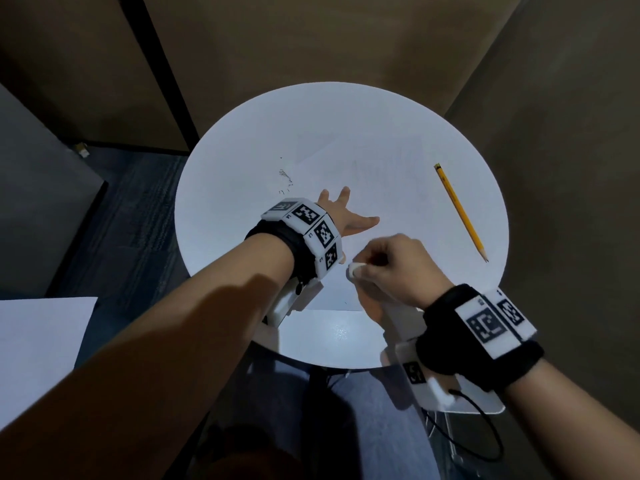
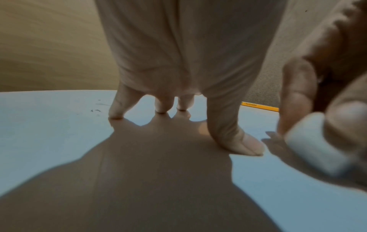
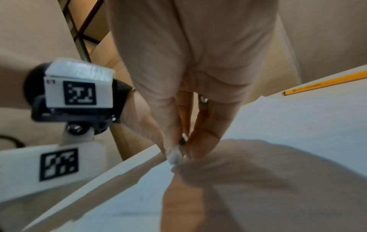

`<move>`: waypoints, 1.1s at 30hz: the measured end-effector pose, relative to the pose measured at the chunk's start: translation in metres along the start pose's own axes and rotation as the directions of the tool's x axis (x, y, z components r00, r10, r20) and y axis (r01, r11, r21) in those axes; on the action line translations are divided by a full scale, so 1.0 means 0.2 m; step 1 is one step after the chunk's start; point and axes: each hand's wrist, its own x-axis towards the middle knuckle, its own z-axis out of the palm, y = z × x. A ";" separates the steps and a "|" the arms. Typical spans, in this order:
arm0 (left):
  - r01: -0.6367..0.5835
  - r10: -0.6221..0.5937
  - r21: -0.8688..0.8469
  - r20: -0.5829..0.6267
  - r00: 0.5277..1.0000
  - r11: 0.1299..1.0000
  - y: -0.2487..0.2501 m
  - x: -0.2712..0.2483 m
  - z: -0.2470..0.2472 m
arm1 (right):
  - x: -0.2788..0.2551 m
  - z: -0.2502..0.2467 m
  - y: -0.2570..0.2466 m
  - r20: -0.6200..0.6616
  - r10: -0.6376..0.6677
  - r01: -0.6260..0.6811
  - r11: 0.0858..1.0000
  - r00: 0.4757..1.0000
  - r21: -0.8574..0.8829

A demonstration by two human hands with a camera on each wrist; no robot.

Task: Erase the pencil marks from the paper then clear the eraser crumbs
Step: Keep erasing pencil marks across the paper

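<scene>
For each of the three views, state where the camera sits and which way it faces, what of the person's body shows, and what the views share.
Head: above, looking down at the round table; both forearms, left hand spread on the paper, right hand with a grip on the eraser.
Left wrist: under the wrist, looking along the fingers pressed to the paper.
Right wrist: looking along the fingers pinching the eraser.
Shared: the pencil shows in all three.

A round white counter point(image 1: 221, 209) carries 1 sheet of paper point(image 1: 374, 188) at its middle. A yellow pencil point(image 1: 460, 211) lies right of it, dark eraser crumbs point(image 1: 285, 180) left.
</scene>
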 end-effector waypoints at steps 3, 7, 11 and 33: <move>-0.029 0.022 0.082 0.088 0.996 0.996 0.00 0.01 -0.04 | 0.00 0.02 -0.02 0.056 -0.032 0.037 0.995 0.998 -0.088; -0.068 0.050 0.163 0.113 0.992 0.984 -0.02 0.01 -0.03 | -0.01 0.00 -0.02 0.174 -0.030 0.053 0.990 0.984 -0.130; -0.070 0.057 0.154 0.091 0.994 0.985 -0.01 0.02 -0.02 | -0.01 0.01 -0.02 0.061 -0.029 0.035 0.995 0.998 -0.097; -0.082 0.062 0.207 0.103 0.993 0.975 -0.04 0.07 -0.02 | -0.04 0.02 -0.01 0.094 -0.041 0.044 0.998 0.995 -0.035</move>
